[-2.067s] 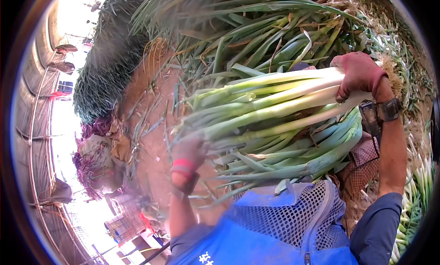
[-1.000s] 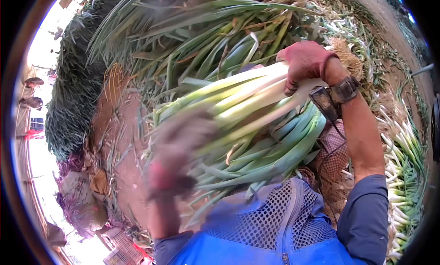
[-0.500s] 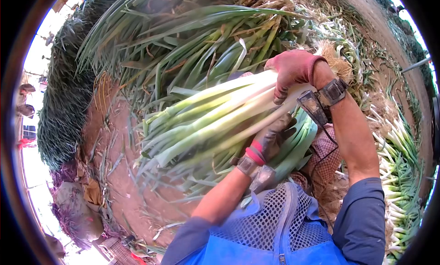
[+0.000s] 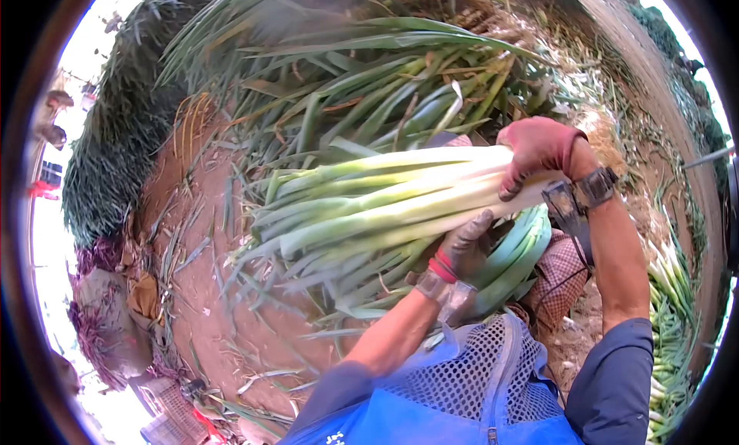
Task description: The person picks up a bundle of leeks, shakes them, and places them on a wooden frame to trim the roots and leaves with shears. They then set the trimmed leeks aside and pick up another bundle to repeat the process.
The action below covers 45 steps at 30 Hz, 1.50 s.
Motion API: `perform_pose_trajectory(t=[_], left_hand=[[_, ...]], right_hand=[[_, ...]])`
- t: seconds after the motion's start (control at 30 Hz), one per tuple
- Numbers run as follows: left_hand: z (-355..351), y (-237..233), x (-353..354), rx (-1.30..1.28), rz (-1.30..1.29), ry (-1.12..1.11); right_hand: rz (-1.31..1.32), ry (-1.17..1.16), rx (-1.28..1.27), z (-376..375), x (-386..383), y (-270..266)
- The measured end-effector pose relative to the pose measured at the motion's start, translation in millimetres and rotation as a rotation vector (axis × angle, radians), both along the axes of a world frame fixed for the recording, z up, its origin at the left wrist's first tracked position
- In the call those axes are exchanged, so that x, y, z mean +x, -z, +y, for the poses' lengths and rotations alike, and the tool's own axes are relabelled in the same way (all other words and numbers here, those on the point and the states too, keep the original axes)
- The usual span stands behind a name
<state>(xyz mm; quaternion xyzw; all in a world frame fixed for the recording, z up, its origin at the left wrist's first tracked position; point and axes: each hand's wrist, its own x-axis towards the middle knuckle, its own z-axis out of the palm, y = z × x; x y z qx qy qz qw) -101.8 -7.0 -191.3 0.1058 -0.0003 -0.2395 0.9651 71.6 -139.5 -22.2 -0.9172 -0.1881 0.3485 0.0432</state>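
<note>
A bundle of long green onions (image 4: 408, 191) lies across in front of me, white stalks to the right and cut green leaves to the left. My right hand (image 4: 536, 154), in a red glove, is closed round the white stalks near their right end. Below the bundle, my left hand (image 4: 467, 249), in a dark-stained glove, is against its underside with the thumb up along the stalks; some of its fingers are hidden. More green leaves (image 4: 512, 252) curve beneath, just right of my left hand.
A large heap of untrimmed onions (image 4: 369, 83) lies beyond the bundle. Dark green stacks (image 4: 115, 152) stand at the left, above a filled sack (image 4: 112, 322). Leaf scraps litter the brown ground (image 4: 223, 291). Trimmed onions (image 4: 670, 306) lie in a row at the right.
Both hands and the bundle have shifted right and slightly down in view, and the bundle lies more level. The surroundings have shifted too. My left thumb now shows against the stalks.
</note>
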Motion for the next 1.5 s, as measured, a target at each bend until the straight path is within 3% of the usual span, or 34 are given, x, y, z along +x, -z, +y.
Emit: perform_pose_trajectory(t=[0.17,0.27,0.33,0.37,0.43,0.5,0.53,0.57,0.6,0.63,0.7,0.83,0.9,1.07,1.13,1.17,1.23,1.3,1.33,1.37,1.43,1.47,1.5], left_hand=[[42,-29,6,-0.096,-0.095,-0.122],[92,-105,-2,-0.196,-0.335,-0.221],[109,-124,-2,-0.192,-0.454,-0.359],[118,-133,-2,-0.194,-0.508,-0.429],[147,-116,78,0.739,-0.833,-0.578],[120,-74,28,1.205,-0.76,-0.552],[109,-82,48,0.593,-0.606,-0.575],[96,-79,46,0.329,-0.481,-0.528],[83,-77,43,0.064,-0.35,-0.493],[87,-86,44,0.054,-0.356,-0.497],[91,-95,32,0.13,-0.48,-0.441],[96,-144,35,-0.076,-0.514,-0.422],[99,-154,35,-0.034,-0.546,-0.436],[103,-158,38,-0.033,-0.575,-0.483],[112,-170,37,0.01,-0.607,-0.501],[118,-180,36,0.059,-0.625,-0.546],[135,-204,35,0.148,-0.705,-0.686],[153,-225,35,0.196,-0.738,-0.774],[160,-234,35,0.213,-0.722,-0.823],[168,-244,36,0.232,-0.705,-0.872],[176,-242,46,0.47,-0.76,-1.19],[179,-240,48,0.558,-0.767,-1.3],[178,-237,47,0.3,-0.698,-1.175]], right_hand=[[-0.329,-0.406,-0.185,93,-46,-90],[-0.566,-0.502,-0.141,154,-94,-180],[-0.738,-0.565,-0.141,175,-113,-203],[-0.391,-0.449,0.049,177,-111,-205],[0.22,-0.214,0.446,172,-89,-212],[-0.354,-0.348,0.315,147,-69,-173],[-0.626,-0.353,0.213,135,-59,-154],[-0.42,-0.256,0.296,113,-45,-130],[-0.38,-0.191,0.229,100,-47,-121],[-0.365,-0.238,0.362,96,-59,-124],[-0.353,-0.117,0.417,98,-82,-146],[-0.546,-0.164,0.285,124,-113,-194],[-0.802,-0.262,0.112,134,-117,-201],[-0.806,-0.309,0.105,129,-108,-195],[-0.795,-0.345,0.234,127,-104,-195],[-0.796,-0.348,0.236,129,-105,-199],[-0.491,-0.111,0.511,142,-113,-221],[-0.537,-0.145,0.577,141,-101,-226],[-0.637,-0.369,0.755,141,-95,-224],[-0.534,-0.323,0.771,141,-93,-227],[-0.339,-0.215,0.795,161,-107,-242],[-0.576,-0.322,0.713,165,-101,-230],[-0.773,-0.445,0.65,165,-92,-214]])
